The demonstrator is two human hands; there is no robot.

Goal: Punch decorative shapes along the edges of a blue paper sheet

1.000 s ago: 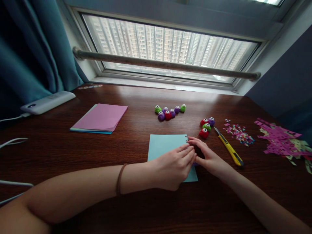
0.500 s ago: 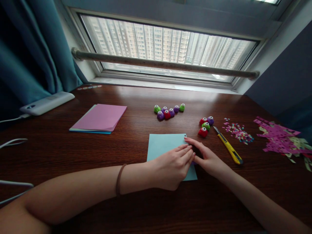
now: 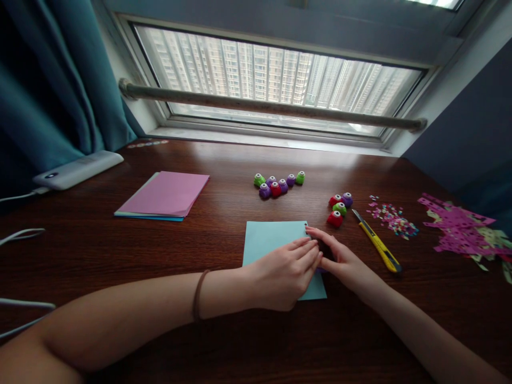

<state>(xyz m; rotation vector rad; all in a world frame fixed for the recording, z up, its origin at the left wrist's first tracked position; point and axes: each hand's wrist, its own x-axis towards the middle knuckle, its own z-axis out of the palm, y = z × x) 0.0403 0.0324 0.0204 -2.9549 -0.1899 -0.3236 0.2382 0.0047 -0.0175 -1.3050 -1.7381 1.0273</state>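
Head view: light blue paper sheet [image 3: 269, 239] flat on the table [image 3: 224, 341], near its front middle. Left hand [image 3: 285, 274] flat on the sheet, fingers together. Right hand [image 3: 341, 260] at the sheet's right edge, over a small purple object; grip hidden, cannot tell. Yellow utility knife [image 3: 378, 242] just beside.

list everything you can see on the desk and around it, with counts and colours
blue paper sheet: 1, light blue, desk centre, under both hands
paper stack: 1, pink on top, desk left
small punches: 6, purple, green, red, behind the sheet
more punches: 4, red, green, purple, right of the sheet
box cutter: 1, yellow, right of the hands
paper bits: small pile, mixed colours
paper scraps: pile, pink, far right
white device: 1, far left
curtain: teal, left
left hand: flat on the sheet
right hand: at the sheet's right edge
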